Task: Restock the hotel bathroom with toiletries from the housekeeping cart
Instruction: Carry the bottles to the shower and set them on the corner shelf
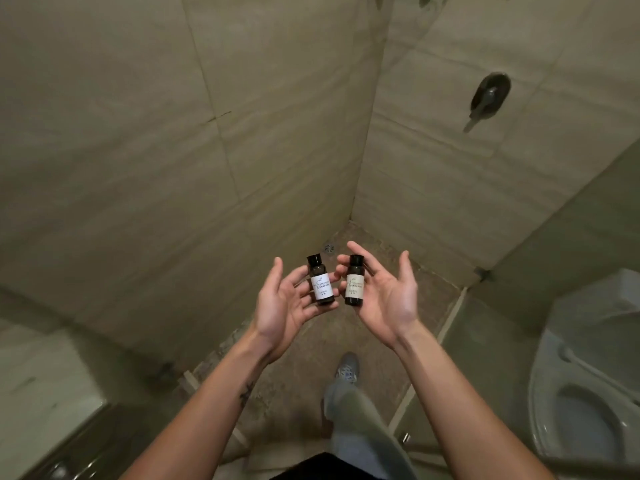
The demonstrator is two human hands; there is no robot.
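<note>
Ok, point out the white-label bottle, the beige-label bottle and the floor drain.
white-label bottle (321,289): head view, on its label.
beige-label bottle (354,287): head view, on its label.
floor drain (329,248): head view, on its grate.

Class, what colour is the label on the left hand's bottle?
White label; head view shows it best.

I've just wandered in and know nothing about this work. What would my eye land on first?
Two small dark bottles sit side by side in the middle of the view. The white-labelled bottle lies on the upturned left hand, the cream-labelled bottle on the right hand. Beyond them the tiled walls meet at a corner with a floor drain, a dark shower handle is on the right wall, and a toilet is at lower right.
</note>
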